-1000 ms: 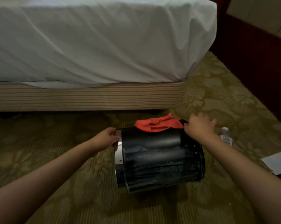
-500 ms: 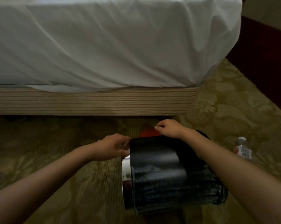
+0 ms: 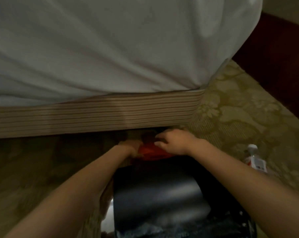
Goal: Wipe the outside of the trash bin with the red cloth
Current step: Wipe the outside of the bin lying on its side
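left hand (image 3: 128,149), right hand (image 3: 175,143) at red cloth (image 3: 151,152)

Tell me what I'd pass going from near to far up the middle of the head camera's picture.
trash bin lying on its side → red cloth at its far edge → striped bed base → white sheet

Right hand (image 3: 175,143) rests on red cloth (image 3: 148,152) (blurred) beyond the trash bin (image 3: 155,191).
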Available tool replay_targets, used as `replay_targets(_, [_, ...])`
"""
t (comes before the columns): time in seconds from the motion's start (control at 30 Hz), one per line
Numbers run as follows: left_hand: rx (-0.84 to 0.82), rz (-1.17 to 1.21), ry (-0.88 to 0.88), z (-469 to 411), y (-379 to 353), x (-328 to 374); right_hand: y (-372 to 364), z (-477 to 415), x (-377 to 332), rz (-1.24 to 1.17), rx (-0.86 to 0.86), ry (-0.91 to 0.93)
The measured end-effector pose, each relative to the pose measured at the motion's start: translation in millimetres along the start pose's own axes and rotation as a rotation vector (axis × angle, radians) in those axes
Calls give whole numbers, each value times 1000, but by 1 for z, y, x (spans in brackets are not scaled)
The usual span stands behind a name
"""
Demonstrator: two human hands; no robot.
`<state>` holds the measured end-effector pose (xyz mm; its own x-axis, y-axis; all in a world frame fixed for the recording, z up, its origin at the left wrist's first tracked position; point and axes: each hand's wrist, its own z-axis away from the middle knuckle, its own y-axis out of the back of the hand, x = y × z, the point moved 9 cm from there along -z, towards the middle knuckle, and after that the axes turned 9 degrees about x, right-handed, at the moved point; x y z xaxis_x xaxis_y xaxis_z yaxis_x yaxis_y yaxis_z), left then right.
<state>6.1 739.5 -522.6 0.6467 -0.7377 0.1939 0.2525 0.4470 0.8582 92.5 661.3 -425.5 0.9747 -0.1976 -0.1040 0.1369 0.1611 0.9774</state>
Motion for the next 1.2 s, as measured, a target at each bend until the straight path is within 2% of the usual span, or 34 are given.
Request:
replay_targets(0.07, [-54, 73, -4, -11, -12, 1, 0, 6, 6, 23, -1, 3])
replay_targets(0.17, [-122, 25, -3, -20, -14, -5, 3, 15, 11, -45, -9, -12])
replay_targets(0.27, [-129, 5, 4, -26, -11, -6, 11, 18, 14, -105, 26, -31])
replay_targets(0.37, [-90, 96, 3, -22, -7, 2, 12, 19, 15, -73, 30, -35])
replay_targets(0.57, [62, 586, -86, 13, 55, 27, 10, 26, 13, -74, 76, -44])
replay_targets(0.67, [54, 833, -48, 43, 80, 35, 16, 30, 14, -121, 159, -105])
replay_targets(0.77, [99, 821, -113, 71, 111, 46, 30, 34, 9, -338, 194, -168])
replay_targets(0.97, [119, 990, -155, 128, 161, 64, 97, 47, -18, -643, 368, -97])
replay_targets(1.07, [192, 930, -114, 149, 172, 65, 119, 67, -32, -550, 428, -81])
replay_targets(1.2, [254, 740, -45, 178, 161, 70, 129, 99, -46, -325, 363, -51])
